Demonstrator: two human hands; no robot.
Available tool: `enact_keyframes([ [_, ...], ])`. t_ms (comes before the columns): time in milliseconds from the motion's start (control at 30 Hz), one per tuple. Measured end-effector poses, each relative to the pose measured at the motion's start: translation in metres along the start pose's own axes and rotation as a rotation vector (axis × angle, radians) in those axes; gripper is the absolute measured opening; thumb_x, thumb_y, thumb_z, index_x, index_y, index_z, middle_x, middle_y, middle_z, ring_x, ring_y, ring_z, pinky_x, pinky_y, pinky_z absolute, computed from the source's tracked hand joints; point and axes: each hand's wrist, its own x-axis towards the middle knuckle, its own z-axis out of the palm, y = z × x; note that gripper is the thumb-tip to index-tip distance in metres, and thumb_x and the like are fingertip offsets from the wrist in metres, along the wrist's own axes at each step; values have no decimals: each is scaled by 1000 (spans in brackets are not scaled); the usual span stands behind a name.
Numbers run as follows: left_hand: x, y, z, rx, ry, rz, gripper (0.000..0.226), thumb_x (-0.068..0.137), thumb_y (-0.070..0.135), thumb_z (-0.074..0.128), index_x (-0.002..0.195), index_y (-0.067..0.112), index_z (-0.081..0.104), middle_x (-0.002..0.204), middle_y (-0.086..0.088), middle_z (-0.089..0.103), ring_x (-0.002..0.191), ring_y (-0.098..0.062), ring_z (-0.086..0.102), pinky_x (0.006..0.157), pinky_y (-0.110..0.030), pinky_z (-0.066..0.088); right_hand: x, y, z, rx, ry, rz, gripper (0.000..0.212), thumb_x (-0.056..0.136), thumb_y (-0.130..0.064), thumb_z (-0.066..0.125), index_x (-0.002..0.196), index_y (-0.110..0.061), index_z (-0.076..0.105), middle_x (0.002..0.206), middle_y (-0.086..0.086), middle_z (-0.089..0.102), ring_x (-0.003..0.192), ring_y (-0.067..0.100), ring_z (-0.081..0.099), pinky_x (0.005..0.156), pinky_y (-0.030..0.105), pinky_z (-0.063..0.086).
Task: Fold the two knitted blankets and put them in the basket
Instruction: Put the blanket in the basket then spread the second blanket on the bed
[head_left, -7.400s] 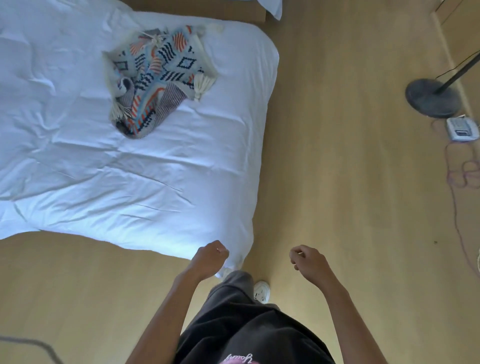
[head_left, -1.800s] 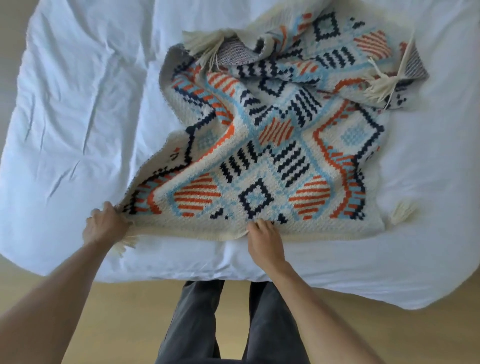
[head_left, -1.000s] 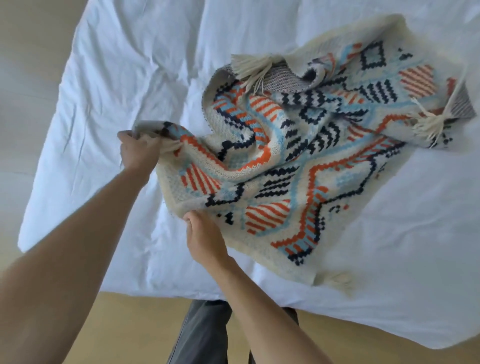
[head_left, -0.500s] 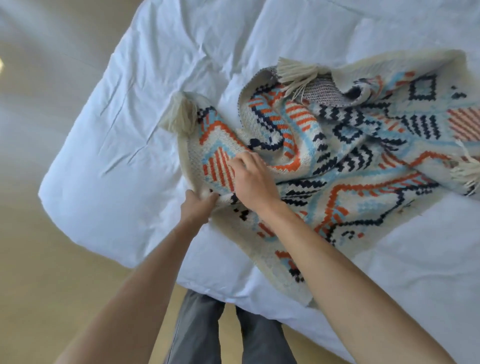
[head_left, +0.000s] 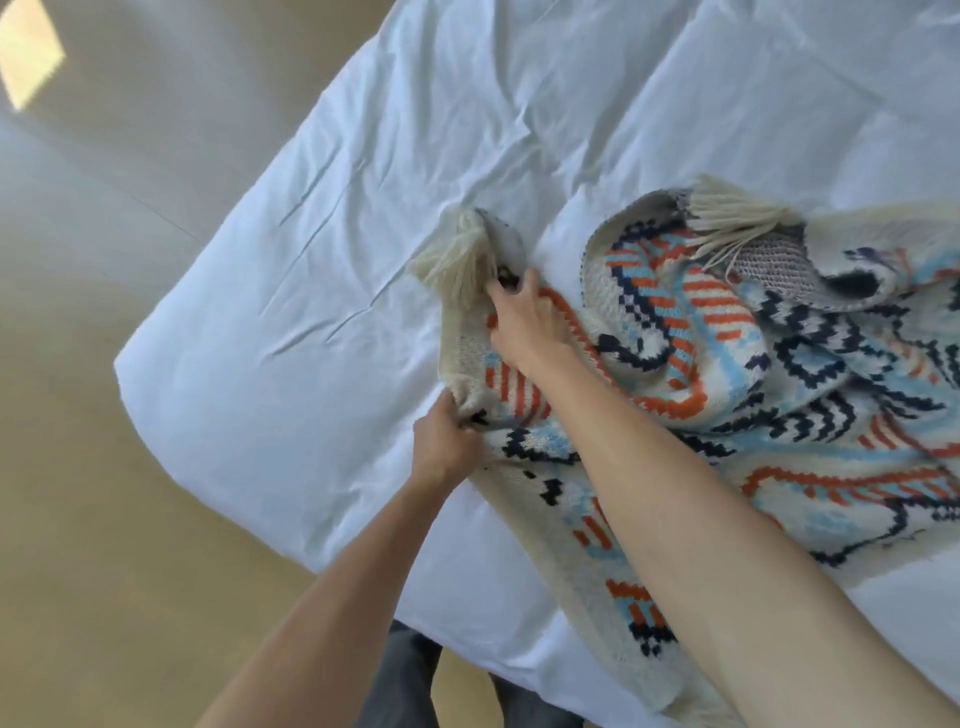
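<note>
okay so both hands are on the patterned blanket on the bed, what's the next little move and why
Probably draw the tasselled corner outward across the white bed to flatten it. The right hand is pressing beside that corner, the left hand pinches the cream edge below, and the knitted blanket lies rumpled with another corner flipped over, so it isn't flat enough to fold.

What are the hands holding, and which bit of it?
Both hold the knitted blanket on the bed. The left hand pinches its cream edge; the right hand grips the corner beside the tassel.
</note>
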Motion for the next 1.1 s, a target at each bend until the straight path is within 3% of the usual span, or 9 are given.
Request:
enact_keyframes([
  [133, 43, 17, -48, 62, 150, 54, 14, 75, -5, 38, 81, 7, 40, 67, -1, 44, 65, -21, 41, 48, -28, 29, 29, -3, -18, 163, 92, 65, 34, 93, -8, 48, 126, -16, 44, 116, 13, 42, 89, 28, 54, 73, 35, 46],
  [267, 110, 55, -115, 205, 208, 170, 5, 82, 5, 44, 86, 5, 48, 75, -11, 51, 73, -30, 50, 60, -35, 39, 79, 3, -74, 398, 346, 75, 10, 92, -7, 45, 101, -9, 49, 103, 7, 39, 82, 22, 51, 68, 28, 40],
  [400, 176, 122, -158, 303, 325, 244, 16, 89, 25, 49, 90, 9, 51, 87, -12, 53, 78, -31, 49, 64, -36, 38, 139, -5, -149, 389, 657, 46, 23, 90, -10, 46, 111, -2, 48, 103, 8, 39, 78, 17, 42, 67, 28, 43],
  [500, 209, 178, -173, 279, 440, 267, 27, 89, 32, 51, 102, 9, 51, 95, -14, 57, 84, -33, 52, 64, -37, 38, 169, -7, -191, 463, 797, 58, 36, 91, -11, 48, 126, -5, 45, 111, 8, 40, 81, 10, 41, 74, 4, 37],
  [567, 219, 202, -171, 183, 449, 307, 35, 86, 36, 53, 108, 9, 48, 97, -10, 57, 91, -33, 54, 65, -36, 39, 179, -6, -198, 531, 718, 33, 49, 91, -11, 50, 139, -12, 36, 131, 10, 36, 98, 10, 45, 83, 1, 34],
  [700, 211, 189, -148, 72, 318, 272, 56, 84, 49, 55, 121, 10, 37, 112, -8, 49, 100, -26, 52, 74, -37, 44, 174, -5, -167, 501, 509, 25, 60, 87, 1, 51, 141, -20, 35, 152, 9, 16, 134, 21, 32, 100, 31, 46],
  [833, 185, 120, -130, 157, 249, 123, 65, 84, 53, 55, 129, 13, 31, 127, -13, 48, 107, -28, 53, 82, -40, 48, 135, -9, -113, 327, 429, -72, 38, 86, -4, 55, 123, -10, 54, 132, 8, 42, 121, 21, 40, 106, 31, 35],
  [967, 138, 53, -113, 208, 141, 64, 51, 86, 58, 51, 111, 17, 35, 94, -4, 60, 75, -22, 61, 65, -40, 56, 76, -24, -65, 292, 425, -164, 35, 82, -3, 59, 116, -10, 60, 111, 8, 53, 103, 20, 46, 94, 30, 37],
  [1100, 94, 17, -99, 344, 113, 32, 40, 85, 53, 52, 96, 20, 32, 71, 5, 49, 66, -23, 57, 55, -34, 48, 9, -31, -20, 183, 291, -196, 32, 83, -9, 59, 114, -13, 58, 103, 6, 50, 97, 19, 46, 89, 33, 43],
])
